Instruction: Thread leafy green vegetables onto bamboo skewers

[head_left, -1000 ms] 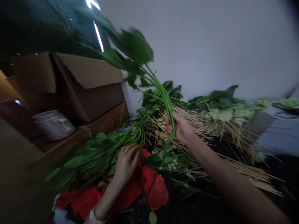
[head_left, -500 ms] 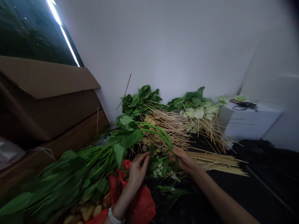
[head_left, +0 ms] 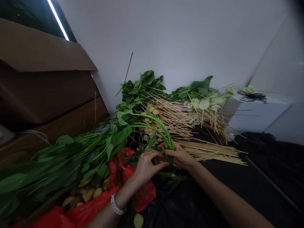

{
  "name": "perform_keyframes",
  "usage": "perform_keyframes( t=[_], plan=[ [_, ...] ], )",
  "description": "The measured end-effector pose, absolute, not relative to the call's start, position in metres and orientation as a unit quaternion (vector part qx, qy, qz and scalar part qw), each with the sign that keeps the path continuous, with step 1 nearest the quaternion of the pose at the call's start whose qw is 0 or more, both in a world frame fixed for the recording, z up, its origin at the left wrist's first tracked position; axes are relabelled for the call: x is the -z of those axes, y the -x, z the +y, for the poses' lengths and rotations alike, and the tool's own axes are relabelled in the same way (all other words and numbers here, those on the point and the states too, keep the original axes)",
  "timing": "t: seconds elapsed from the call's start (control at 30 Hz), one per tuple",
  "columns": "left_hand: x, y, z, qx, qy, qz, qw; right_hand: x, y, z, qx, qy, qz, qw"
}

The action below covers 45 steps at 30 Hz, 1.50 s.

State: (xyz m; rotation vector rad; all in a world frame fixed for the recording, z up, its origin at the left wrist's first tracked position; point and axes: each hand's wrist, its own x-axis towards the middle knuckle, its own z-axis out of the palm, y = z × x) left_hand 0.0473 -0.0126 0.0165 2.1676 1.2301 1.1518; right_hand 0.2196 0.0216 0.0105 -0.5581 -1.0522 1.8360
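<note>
My right hand (head_left: 181,155) is closed around a small bunch of long-stemmed leafy greens (head_left: 161,126). The stems arch up from my fist and over to the left, where their broad leaves hang. My left hand (head_left: 149,165), a beaded bracelet on its wrist, is curled with thumb and fingers pinching at the lower end of these stems; the exact contact is partly hidden. Below and left of my left hand lies a red plastic bag (head_left: 143,193). A big heap of the same greens (head_left: 78,158) spreads out on the left.
Skewered potato slices (head_left: 148,129) and bundled skewers (head_left: 171,114) lie beyond my hands. Bare wooden skewers (head_left: 211,152) are to the right. Skewered pale leaves (head_left: 204,104) lean near a white box (head_left: 258,115). A cardboard box (head_left: 47,91) stands at left; black plastic (head_left: 190,202) covers the surface.
My left hand has moved right, to the lower end of the stems in my right hand, and its fingers have closed in. The camera view has tilted downward slightly.
</note>
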Motion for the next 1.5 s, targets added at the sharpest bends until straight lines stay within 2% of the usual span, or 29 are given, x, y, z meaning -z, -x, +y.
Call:
perform_keyframes(
  t=[0.13, 0.5, 0.57, 0.67, 0.73, 0.87, 0.97, 1.07, 1.17, 1.23, 1.37, 1.5],
  plan=[
    [-0.009, -0.054, -0.015, -0.371, -0.781, 0.448, 0.227, -0.016, -0.212, 0.013, -0.701, 0.223, -0.466, 0.491],
    [0.002, -0.049, -0.005, -0.46, -0.687, 0.497, 0.264, -0.019, -0.215, 0.02, -0.493, 0.344, -0.605, 0.521],
    [0.001, -0.05, -0.001, -0.502, -0.625, 0.487, 0.348, -0.024, -0.22, 0.021, -0.502, 0.334, -0.606, 0.519],
    [-0.006, -0.042, 0.008, -0.573, -0.455, 0.429, 0.53, -0.033, -0.234, 0.025, -0.546, 0.3, -0.589, 0.515],
    [-0.015, -0.029, 0.016, -0.622, -0.336, 0.389, 0.591, -0.039, -0.248, 0.031, -0.571, 0.274, -0.557, 0.537],
    [-0.031, 0.001, 0.028, -0.667, -0.29, 0.37, 0.577, -0.048, -0.272, 0.039, -0.603, 0.242, -0.496, 0.576],
    [-0.03, 0.001, 0.026, -0.654, -0.307, 0.381, 0.577, -0.05, -0.275, 0.039, -0.621, 0.236, -0.484, 0.569],
    [-0.024, -0.016, 0.016, -0.577, -0.402, 0.4, 0.588, -0.045, -0.263, 0.034, -0.657, 0.22, -0.48, 0.538],
    [-0.017, -0.031, 0.007, -0.424, -0.581, 0.389, 0.576, -0.038, -0.248, 0.028, -0.692, 0.216, -0.454, 0.517],
    [-0.014, -0.034, 0.005, -0.363, -0.634, 0.364, 0.578, -0.034, -0.239, 0.026, -0.713, 0.221, -0.431, 0.507],
    [-0.011, -0.028, 0.009, -0.4, -0.611, 0.358, 0.582, -0.028, -0.229, 0.024, -0.734, 0.238, -0.386, 0.505],
    [-0.019, -0.024, 0.004, -0.376, -0.677, 0.376, 0.509, -0.023, -0.228, 0.027, -0.728, 0.257, -0.377, 0.511]
  ],
)
